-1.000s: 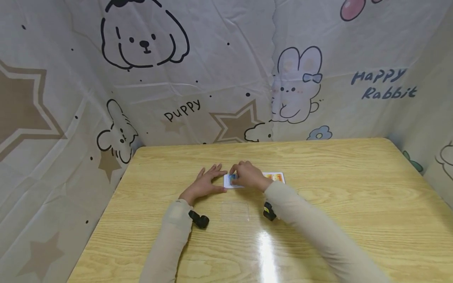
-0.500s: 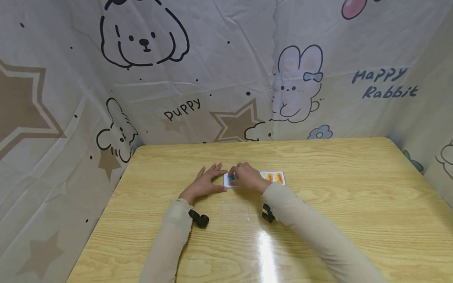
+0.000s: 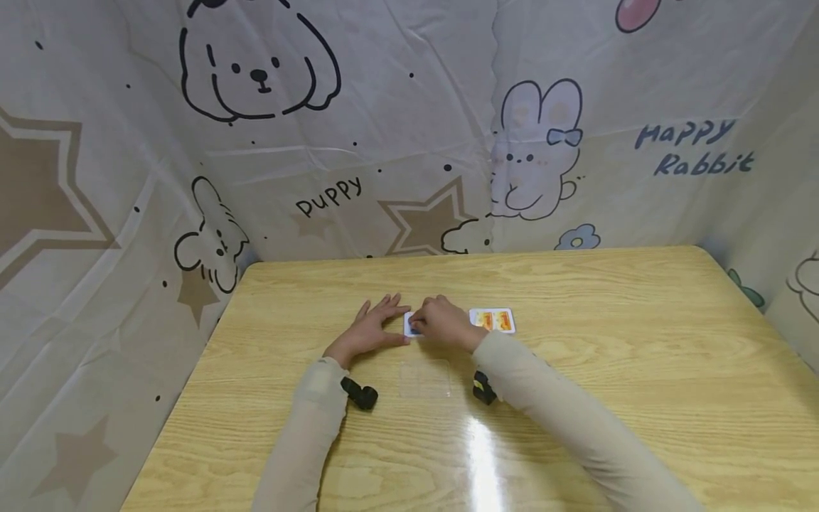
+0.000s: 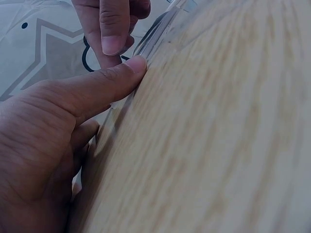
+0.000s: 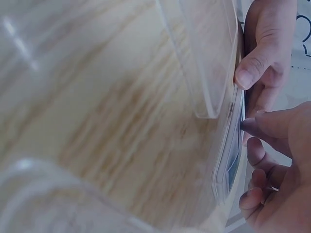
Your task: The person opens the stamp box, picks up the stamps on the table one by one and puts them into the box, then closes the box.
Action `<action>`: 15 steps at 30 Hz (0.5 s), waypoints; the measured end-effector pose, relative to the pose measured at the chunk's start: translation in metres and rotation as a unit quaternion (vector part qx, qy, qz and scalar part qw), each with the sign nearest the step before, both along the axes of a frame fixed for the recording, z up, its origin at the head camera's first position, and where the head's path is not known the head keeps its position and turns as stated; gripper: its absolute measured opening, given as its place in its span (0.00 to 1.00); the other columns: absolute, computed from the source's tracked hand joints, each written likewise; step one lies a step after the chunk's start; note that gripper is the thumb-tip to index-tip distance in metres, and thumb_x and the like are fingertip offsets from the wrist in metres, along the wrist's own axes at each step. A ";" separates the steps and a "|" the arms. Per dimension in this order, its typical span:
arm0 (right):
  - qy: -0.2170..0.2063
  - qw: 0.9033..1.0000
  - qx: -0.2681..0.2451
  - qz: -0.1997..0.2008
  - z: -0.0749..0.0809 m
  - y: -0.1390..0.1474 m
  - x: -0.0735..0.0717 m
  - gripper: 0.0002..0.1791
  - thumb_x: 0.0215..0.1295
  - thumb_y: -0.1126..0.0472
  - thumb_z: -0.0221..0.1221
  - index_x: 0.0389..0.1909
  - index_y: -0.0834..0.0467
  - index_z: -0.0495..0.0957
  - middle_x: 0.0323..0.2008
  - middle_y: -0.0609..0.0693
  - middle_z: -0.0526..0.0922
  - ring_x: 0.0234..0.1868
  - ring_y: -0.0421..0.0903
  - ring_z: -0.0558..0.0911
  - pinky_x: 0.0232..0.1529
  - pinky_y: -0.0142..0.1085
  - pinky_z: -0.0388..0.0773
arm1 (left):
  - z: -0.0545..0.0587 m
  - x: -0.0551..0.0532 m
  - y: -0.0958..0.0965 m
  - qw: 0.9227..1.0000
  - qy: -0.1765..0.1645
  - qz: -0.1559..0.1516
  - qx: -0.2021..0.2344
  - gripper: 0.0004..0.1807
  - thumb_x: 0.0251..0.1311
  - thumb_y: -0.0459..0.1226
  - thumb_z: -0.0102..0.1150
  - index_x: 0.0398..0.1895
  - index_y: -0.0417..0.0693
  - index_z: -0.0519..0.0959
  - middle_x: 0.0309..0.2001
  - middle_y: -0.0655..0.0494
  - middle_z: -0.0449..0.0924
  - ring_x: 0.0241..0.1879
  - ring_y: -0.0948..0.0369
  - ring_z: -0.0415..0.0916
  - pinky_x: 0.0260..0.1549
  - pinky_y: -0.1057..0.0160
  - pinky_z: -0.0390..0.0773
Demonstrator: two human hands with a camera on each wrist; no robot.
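A flat white card (image 3: 512, 321) with orange pictures shows to the right of my right hand. Another white end (image 3: 407, 326) with a dark blue patch (image 3: 414, 328) shows to the left; the hand hides what lies between. My left hand (image 3: 372, 334) spreads at that left end, index fingertip at the far corner and thumb at the near corner. My right hand (image 3: 443, 323) is curled palm-down, thumb and index tips together on a small blue piece mostly hidden beneath them. In the right wrist view, the thumb (image 5: 257, 127) meets the dark surface of a thin, layered flat stack (image 5: 224, 170).
A clear plastic lid or tray (image 3: 425, 379) lies on the wood-grain table (image 3: 608, 398), nearer me than the cards. Black wrist cameras hang at both cuffs. A cloth (image 3: 333, 149) with cartoon animals and stars rises behind the table and along both sides.
My right hand has shifted slightly left, its fingertips drawing closer together over the blue patch. More of the orange-pictured card shows behind it. My left hand has stayed in place.
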State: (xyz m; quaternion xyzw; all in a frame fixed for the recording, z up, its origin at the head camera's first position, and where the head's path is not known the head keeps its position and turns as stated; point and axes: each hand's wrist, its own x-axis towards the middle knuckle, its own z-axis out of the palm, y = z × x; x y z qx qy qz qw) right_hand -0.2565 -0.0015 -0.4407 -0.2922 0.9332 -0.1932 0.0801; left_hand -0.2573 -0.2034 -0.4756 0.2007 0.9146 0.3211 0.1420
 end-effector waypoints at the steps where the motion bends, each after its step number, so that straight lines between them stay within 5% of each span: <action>1: 0.000 1.000 0.000 0.001 0.000 0.000 0.000 0.13 0.70 0.57 0.56 0.49 0.56 0.85 0.40 0.52 0.83 0.38 0.46 0.74 0.38 0.38 0.75 | 0.000 0.000 0.000 1.000 0.001 0.000 -0.002 0.39 0.58 0.52 0.64 0.72 0.57 0.62 0.78 0.55 0.42 0.78 0.56 0.34 0.73 0.46 0.23; 15: -0.045 0.998 -0.032 0.015 0.008 0.015 0.003 0.19 0.66 0.52 0.60 0.55 0.55 0.80 0.43 0.53 0.80 0.44 0.48 0.75 0.41 0.41 0.75 | 0.003 0.001 0.001 1.000 -0.007 0.001 -0.001 0.40 0.57 0.51 0.65 0.72 0.56 0.63 0.78 0.55 0.41 0.78 0.56 0.32 0.74 0.47 0.23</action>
